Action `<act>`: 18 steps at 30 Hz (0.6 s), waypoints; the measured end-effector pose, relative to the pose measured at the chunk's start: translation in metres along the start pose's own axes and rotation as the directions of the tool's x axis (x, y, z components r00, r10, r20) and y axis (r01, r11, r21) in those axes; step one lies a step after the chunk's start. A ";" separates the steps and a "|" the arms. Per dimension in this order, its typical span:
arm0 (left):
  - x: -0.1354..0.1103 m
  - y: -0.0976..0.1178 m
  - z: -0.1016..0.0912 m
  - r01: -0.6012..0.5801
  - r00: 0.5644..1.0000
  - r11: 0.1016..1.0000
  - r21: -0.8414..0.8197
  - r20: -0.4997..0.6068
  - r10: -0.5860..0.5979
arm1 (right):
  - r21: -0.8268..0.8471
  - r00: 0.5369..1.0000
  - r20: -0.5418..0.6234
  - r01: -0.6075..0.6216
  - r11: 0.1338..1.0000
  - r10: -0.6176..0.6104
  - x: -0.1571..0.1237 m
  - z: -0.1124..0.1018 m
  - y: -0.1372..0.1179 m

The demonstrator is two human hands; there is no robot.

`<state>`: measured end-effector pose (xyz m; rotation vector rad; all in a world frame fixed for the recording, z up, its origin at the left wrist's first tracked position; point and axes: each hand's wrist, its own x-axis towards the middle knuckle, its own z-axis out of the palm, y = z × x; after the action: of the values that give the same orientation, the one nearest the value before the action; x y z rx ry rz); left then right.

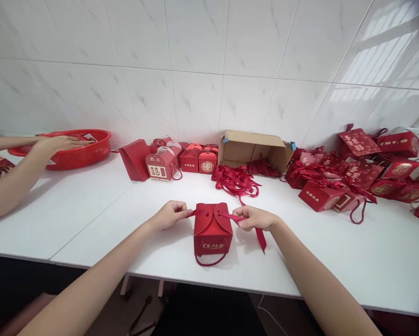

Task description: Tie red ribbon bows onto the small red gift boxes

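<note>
A small red gift box (pixel 212 233) with gold lettering and a cord handle stands on the white table (pixel 352 261) in front of me. A red ribbon (pixel 230 217) runs across its closed top flaps. My left hand (pixel 170 213) pinches the ribbon's left end beside the box. My right hand (pixel 253 217) pinches the right end, and the ribbon's tail hangs down below that hand.
A pile of loose red ribbons (pixel 235 179) lies before an open cardboard box (pixel 254 149). Finished red boxes stand at the back (pixel 181 161) and in a heap at the right (pixel 363 175). Another person's hand (pixel 57 142) reaches into a red basin (pixel 76 151) at the left.
</note>
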<state>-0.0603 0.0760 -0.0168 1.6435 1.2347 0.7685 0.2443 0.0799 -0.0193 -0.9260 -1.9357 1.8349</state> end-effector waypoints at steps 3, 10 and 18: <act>0.018 -0.004 -0.005 -0.029 0.997 0.999 -0.020 -0.078 0.027 | 0.007 0.989 -0.141 0.036 0.999 -0.035 0.006 0.000 0.010; 0.072 -0.019 -0.016 -0.066 0.980 0.994 -0.091 -0.191 0.048 | -0.161 0.806 -0.569 0.089 0.983 -0.166 0.018 -0.006 0.023; 0.058 -0.023 -0.027 -0.064 0.993 0.977 -0.205 -0.112 0.041 | -0.420 0.690 -0.667 -0.038 0.907 -0.281 0.014 -0.004 0.031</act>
<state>-0.0751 0.1409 -0.0294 1.4847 1.1458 0.9960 0.2432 0.0908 -0.0518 -1.3415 -1.7829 0.7645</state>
